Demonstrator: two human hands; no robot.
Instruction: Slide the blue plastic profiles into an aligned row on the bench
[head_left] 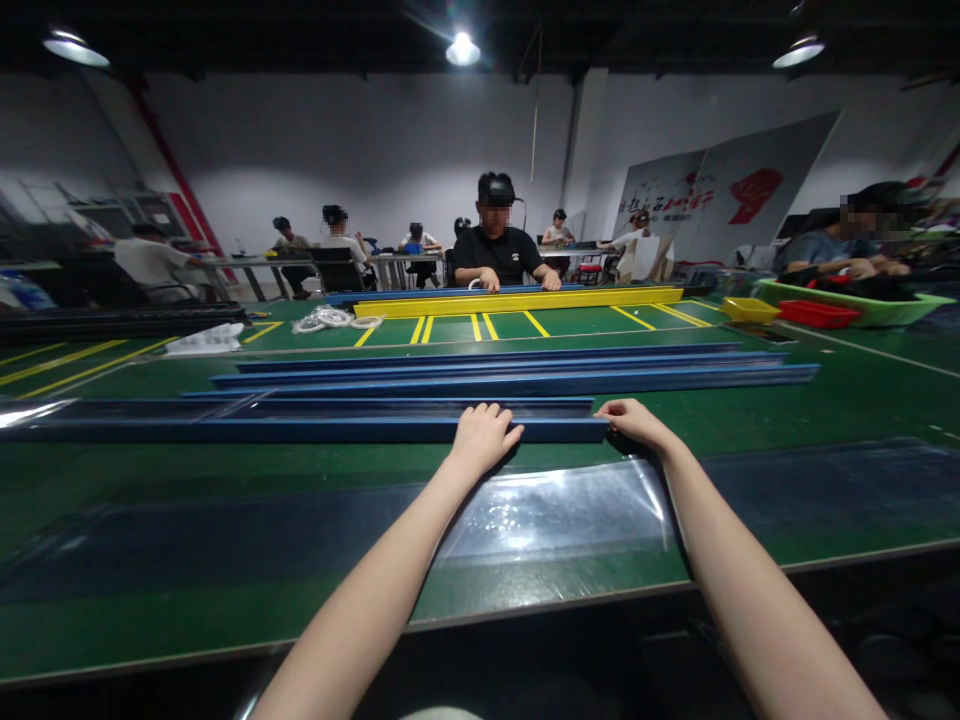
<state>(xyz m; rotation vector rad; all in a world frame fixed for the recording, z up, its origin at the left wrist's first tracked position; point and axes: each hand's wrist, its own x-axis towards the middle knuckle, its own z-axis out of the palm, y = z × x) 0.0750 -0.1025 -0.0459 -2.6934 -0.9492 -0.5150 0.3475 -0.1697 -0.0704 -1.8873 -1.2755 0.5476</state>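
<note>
A long blue channel (375,430) with raised walls lies crosswise on the green table, its right end in front of me. My left hand (484,438) is over the near wall close to that end, fingers hooked across the top edge and thumb apart. At the channel's right tip, my right hand (631,420) is closed in a pinch; what sits between its fingertips is too small to tell. Between my forearms and beyond them stretches a transparent plastic strip (555,510), flat near the table's front edge and shining under the lamps.
Several more blue channels (525,380) lie just beyond. Farther off are a yellow channel (517,302), a coil of pale tubing (334,320) and a white packet (204,340). Yellow (750,310), red (817,314) and green trays (892,312) stand right. A co-worker (510,258) sits opposite.
</note>
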